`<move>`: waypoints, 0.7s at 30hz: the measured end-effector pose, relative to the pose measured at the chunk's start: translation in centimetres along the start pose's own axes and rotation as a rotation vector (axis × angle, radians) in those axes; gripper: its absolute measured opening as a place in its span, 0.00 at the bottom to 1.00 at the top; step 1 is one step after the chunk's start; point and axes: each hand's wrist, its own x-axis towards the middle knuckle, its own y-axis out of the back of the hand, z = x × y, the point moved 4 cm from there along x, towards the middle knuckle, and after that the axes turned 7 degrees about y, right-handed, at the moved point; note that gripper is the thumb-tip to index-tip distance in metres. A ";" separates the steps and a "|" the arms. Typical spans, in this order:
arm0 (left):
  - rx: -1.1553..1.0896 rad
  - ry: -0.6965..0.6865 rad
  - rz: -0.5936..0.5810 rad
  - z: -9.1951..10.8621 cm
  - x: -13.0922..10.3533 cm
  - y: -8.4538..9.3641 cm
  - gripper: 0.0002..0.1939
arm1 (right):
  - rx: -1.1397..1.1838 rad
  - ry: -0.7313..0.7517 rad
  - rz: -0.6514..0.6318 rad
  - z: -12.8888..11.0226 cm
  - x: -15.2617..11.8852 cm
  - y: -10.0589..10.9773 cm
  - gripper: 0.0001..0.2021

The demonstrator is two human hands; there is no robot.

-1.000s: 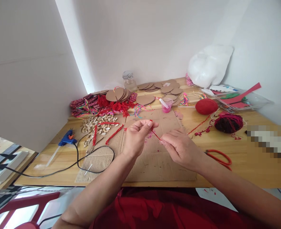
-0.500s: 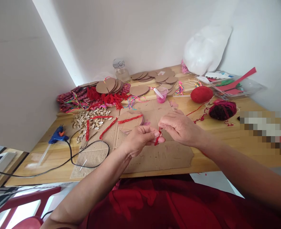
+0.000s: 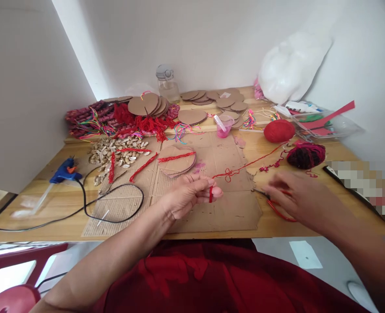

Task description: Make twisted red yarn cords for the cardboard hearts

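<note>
Near the front edge of the tabletop [image 3: 65, 198], in the middle, the left hand [image 3: 192, 191] is up over a big brown cardboard sheet [image 3: 234, 213]. Its fingers are curled, and the thumb presses on the red yarn [image 3: 211, 194] to keep it tight. A red loop goes around the fingers. From there the yarn runs over the cardboard, makes a small messy bow, and goes up to the red ball [image 3: 279, 131], near the back right corner of the tabletop.

The right hand [image 3: 293, 193] is by the red-handled scissors [image 3: 279, 211], to the right of the cardboard and near the front edge. That hand is blurry (it looks like it is moving fast), so I can't tell how open its fingers are or if they have hold of the scissors.

On the left side of the sheet, 4 short red strips [image 3: 176, 157] lie apart, 1 of them on top of some cut cardboard shapes [image 3: 175, 168].

My guess is that the step in hand is wrapping yarn around the fingers and getting it ready to cut. The next move calls for a good grip on the scissors, while the left thumb pinches the loop so it won't slip off.
</note>
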 end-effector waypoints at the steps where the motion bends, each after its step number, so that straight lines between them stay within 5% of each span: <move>1: -0.008 0.005 0.008 -0.2 0.2 0.1 0.13 | 0.012 -0.078 -0.106 0.8 -1.7 -0.3 0.18; 3: -0.013 0.022 0.013 -0.7 0.4 0.3 0.13 | 0.045 -0.184 -0.234 2.0 -4.5 -0.8 0.17; 6: -0.014 0.056 0.016 -1.6 0.8 0.2 0.12 | 0.060 -0.249 -0.210 2.6 -6.4 -1.3 0.13; 12: 0.009 0.128 0.008 -3.0 1.0 0.0 0.13 | 0.089 -0.213 -0.261 1.4 -5.4 -1.3 0.13; 17: -0.001 0.125 0.015 -3.0 0.9 0.2 0.12 | 0.044 -0.262 -0.165 2.4 -4.4 -0.5 0.15; 21: 0.004 0.138 0.001 -3.1 1.0 0.2 0.11 | -0.005 -0.258 -0.282 3.1 -4.1 -1.1 0.10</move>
